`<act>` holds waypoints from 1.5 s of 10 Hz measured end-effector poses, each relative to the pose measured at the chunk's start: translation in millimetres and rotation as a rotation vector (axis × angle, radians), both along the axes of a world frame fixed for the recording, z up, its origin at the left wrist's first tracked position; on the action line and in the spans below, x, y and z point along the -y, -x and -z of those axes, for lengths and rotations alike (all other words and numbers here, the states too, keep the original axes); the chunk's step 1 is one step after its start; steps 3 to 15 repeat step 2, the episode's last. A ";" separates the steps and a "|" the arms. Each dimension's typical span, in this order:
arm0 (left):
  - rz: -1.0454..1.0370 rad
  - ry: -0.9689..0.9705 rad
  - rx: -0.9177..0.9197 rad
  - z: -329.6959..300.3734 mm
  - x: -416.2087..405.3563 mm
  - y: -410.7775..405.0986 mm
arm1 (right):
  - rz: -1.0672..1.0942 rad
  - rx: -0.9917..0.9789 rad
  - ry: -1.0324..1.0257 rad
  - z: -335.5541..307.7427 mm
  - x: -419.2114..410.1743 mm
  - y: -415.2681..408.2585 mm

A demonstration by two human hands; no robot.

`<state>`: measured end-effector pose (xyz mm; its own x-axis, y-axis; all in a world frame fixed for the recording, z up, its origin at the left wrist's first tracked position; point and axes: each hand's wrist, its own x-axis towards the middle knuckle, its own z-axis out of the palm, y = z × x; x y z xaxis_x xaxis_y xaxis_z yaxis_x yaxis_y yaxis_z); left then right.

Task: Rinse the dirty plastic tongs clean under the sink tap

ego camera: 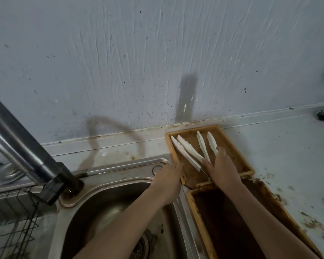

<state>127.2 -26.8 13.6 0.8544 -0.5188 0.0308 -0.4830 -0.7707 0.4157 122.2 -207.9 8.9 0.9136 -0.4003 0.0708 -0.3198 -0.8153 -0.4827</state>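
Note:
Two pairs of white plastic tongs lie in a wooden tray (234, 146) on the counter, right of the sink. The left pair (185, 152) points up-left; the right pair (202, 144) lies beside it with its arms spread. My right hand (223, 169) lies flat over the near ends of the tongs, fingers spread, one fingertip on the right pair's arm. My left hand (168, 176) rests with straight fingers against the tray's left edge, above the sink rim. The steel tap (17, 131) slants in from the left; no water shows.
The steel sink basin (105, 208) lies below my left arm, with its drain at the bottom. A dark wire rack (11, 221) sits at the left. A second, dark-stained wooden tray (232, 221) lies under my right arm. The counter (288, 156) is stained with brown grime.

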 end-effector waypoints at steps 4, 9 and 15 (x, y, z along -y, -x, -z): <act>0.016 0.030 -0.089 -16.4 -2.4 -0.7 | -0.086 0.002 0.060 -8.0 -1.3 12.7; 0.016 0.030 -0.089 -16.4 -2.4 -0.7 | -0.086 0.002 0.060 -8.0 -1.3 12.7; 0.016 0.030 -0.089 -16.4 -2.4 -0.7 | -0.086 0.002 0.060 -8.0 -1.3 12.7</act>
